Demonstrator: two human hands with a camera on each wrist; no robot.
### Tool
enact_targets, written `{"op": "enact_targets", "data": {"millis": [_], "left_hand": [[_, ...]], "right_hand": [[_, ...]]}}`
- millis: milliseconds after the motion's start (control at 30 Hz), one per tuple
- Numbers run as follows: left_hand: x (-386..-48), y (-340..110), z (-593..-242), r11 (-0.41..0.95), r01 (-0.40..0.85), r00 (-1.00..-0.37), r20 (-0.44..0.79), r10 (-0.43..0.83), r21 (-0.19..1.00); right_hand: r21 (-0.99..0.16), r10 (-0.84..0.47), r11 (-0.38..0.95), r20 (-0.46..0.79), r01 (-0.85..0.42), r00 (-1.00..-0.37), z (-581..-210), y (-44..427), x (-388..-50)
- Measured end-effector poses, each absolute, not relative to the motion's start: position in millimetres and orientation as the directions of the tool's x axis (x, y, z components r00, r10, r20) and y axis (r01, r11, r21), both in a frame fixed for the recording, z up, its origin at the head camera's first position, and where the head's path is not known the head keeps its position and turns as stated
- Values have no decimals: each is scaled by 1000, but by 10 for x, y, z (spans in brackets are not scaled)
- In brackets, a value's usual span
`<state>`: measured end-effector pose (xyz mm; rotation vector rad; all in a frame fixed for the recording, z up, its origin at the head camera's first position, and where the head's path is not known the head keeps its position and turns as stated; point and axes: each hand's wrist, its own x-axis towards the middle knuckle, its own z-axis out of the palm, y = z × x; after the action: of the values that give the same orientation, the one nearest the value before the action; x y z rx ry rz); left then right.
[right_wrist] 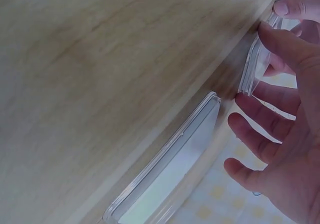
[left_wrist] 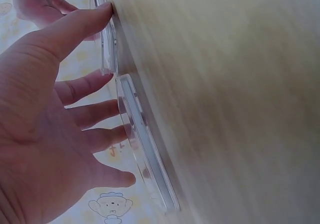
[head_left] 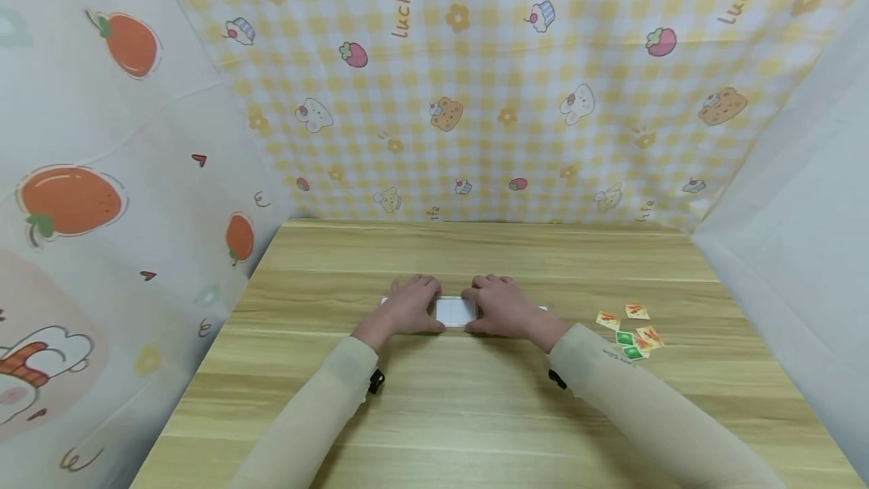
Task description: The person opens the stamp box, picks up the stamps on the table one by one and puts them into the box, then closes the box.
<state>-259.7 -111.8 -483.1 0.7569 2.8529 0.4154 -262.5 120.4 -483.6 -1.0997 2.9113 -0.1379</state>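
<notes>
Three flat, clear-edged white rectangular cases lie in a row on the table. The middle case sits between the two hands. My left hand pinches its left end, with the thumb at the near edge and a fingertip by the far side. Its right end is pinched the same way by my right hand. Beneath the left hand's other fingers lies the left case, mostly hidden in the head view. The right case lies just below the right hand's spread fingers. What the cases contain cannot be made out.
Several small stamp-like pictures, including an orange one and a green one, lie to the right on the wooden table. A yellow checked cloth hangs behind. White cloths hang at both sides.
</notes>
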Motion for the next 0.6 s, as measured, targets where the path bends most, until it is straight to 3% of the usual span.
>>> {"op": "enact_targets", "data": {"millis": [600], "left_hand": [[-2598,-1165,-4858,824,461,-855,-83,512,330]], "right_hand": [[-117,-670,736,22,-667,-742,-4822,1198,-2629]]}}
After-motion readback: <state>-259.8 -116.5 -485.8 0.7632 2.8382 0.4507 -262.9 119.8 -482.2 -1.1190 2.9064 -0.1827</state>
